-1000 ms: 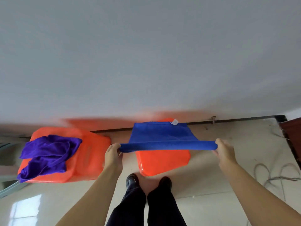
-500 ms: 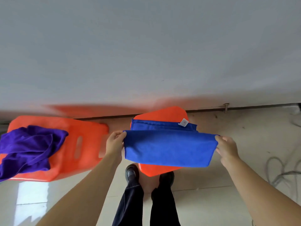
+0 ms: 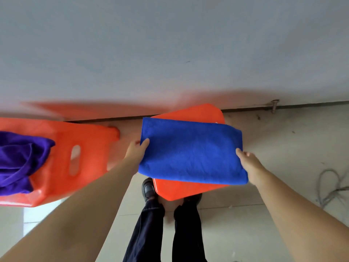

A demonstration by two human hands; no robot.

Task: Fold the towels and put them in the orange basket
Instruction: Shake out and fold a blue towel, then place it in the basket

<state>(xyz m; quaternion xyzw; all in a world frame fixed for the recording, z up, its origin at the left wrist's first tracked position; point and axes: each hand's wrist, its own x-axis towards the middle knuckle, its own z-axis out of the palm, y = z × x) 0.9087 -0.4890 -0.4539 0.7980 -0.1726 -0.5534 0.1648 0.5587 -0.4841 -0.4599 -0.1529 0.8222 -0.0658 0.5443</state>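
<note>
A folded blue towel (image 3: pixel 190 152) lies flat as a rectangle over an orange stool (image 3: pixel 188 188), whose seat shows past the towel at 12 o'clock and at 6 o'clock. The left hand (image 3: pixel 137 151) grips the towel's 9 o'clock edge, thumb on top and fingers tucked under the cloth. The right hand (image 3: pixel 249 163) pinches the towel's 3 o'clock edge near its lower corner, thumb on top as well. Both hands are closed on the towel and both forearms reach in from the bottom corners of the view. A sliver of white label peeks out at the towel's far edge, toward 1 o'clock. At 9 o'clock from the towel stands the orange basket (image 3: pixel 79 157), well apart from the stool, with a slot handle cut in its near wall. A purple towel (image 3: pixel 20 159) lies crumpled in and over the basket at its 9 o'clock side, unfolded, running off the picture's edge. Below the stool, at 6 o'clock, the person's dark trousers (image 3: pixel 151 233) and one black shoe (image 3: pixel 148 188) show on the pale tiled floor (image 3: pixel 236 233). A grey cable (image 3: pixel 328 188) loops on the floor at 3 o'clock. The grey wall (image 3: pixel 170 44) fills the upper half, meeting the floor along a dark line.
</note>
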